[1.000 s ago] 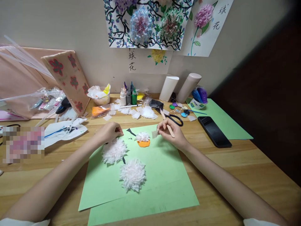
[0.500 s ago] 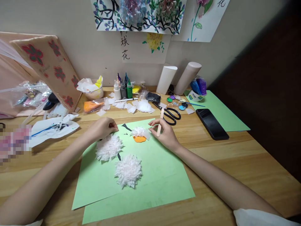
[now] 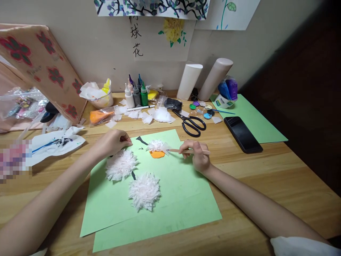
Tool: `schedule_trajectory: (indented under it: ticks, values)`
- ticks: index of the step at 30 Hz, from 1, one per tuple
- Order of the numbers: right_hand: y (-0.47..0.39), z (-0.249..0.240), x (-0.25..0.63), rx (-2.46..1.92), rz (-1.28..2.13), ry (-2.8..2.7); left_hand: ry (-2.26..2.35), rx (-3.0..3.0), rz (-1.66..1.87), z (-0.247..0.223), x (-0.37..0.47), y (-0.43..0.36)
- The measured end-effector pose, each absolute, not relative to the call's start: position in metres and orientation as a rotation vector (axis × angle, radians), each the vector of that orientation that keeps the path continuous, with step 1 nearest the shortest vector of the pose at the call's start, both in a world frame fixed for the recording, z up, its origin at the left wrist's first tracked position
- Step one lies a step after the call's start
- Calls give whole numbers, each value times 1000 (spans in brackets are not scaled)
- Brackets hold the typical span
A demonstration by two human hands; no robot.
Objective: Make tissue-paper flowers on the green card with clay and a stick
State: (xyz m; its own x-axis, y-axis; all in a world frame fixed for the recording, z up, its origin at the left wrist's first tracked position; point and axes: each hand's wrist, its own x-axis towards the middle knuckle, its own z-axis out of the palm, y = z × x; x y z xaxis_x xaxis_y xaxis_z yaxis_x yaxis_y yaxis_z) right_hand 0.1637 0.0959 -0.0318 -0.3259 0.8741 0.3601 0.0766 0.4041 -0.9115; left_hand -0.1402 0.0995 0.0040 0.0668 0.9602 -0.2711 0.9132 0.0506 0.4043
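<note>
My right hand (image 3: 196, 155) grips a wooden craft stick (image 3: 204, 152). The stick's tip points left and reaches the tissue-paper pieces at the edge of a small white flower (image 3: 156, 145), whose lower part is bare orange clay (image 3: 157, 154). My left hand (image 3: 117, 141) rests at the upper left of the green paper (image 3: 183, 199), fingers pinched together; whatever they hold is hidden. Just below it lies a full fluffy white tissue flower (image 3: 121, 165), and a second white flower (image 3: 144, 192) sits lower on the paper. Dark painted branch strokes (image 3: 141, 140) show between them.
Black-handled scissors (image 3: 190, 124) lie behind the paper, beside loose tissue squares (image 3: 162, 115). Paint bottles (image 3: 136, 96), a bag of orange clay (image 3: 101, 116) and a tub (image 3: 102, 99) stand at the back. A phone (image 3: 243, 135) lies right; a paint-stained tissue (image 3: 58, 142) lies left.
My right hand has turned the craft stick from upright to nearly level, bringing its tip to the small flower's edge. My left hand stays at the paper's upper left. The view has tilted slightly down.
</note>
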Motion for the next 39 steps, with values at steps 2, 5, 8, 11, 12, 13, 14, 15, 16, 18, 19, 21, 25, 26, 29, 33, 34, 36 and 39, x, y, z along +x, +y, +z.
schedule_trajectory:
  ticks: [2,5,8,11,12,13,14,15,16,18,19,21,25,26,29,33,34,36,39]
  values:
    - [96,-33,164,-878,1038,-1668,1851,1871,138,2,-142,100]
    - [97,-34,163,-928,1026,-1670,1851,1873,135,0,-143,101]
    - [98,-35,162,-933,1017,-1698,1857,1881,120,0,-143,101]
    - [98,-37,161,-924,1001,-1728,1851,1879,112,0,-143,101]
    - [98,-37,161,-922,997,-1740,1848,1877,113,0,-143,101]
    - [98,-38,161,-919,995,-1752,1848,1875,115,0,-143,101]
    - [98,-38,160,-914,993,-1761,1848,1874,116,0,-142,101]
    - [98,-38,160,-908,991,-1765,1850,1874,116,0,-142,101]
    - [98,-38,160,-903,988,-1764,1853,1874,115,1,-142,101]
    - [97,-38,160,-893,982,-1758,1858,1873,111,1,-142,101]
    - [97,-38,160,-890,980,-1757,1861,1871,108,1,-141,101]
    - [97,-38,160,-885,975,-1754,1864,1872,104,1,-141,101]
    - [97,-38,160,-883,975,-1737,1853,1887,101,0,-142,101]
    - [97,-38,160,-882,984,-1736,1851,1892,100,0,-142,101]
    - [97,-38,159,-877,1010,-1753,1857,1897,90,2,-141,101]
    - [98,-38,159,-869,1049,-1760,1873,1885,77,4,-140,101]
    - [98,-38,159,-868,1064,-1757,1874,1883,77,4,-140,101]
    - [99,-38,159,-870,1100,-1749,1874,1884,82,4,-139,101]
    - [101,-38,158,-884,1177,-1729,1873,1887,87,4,-139,100]
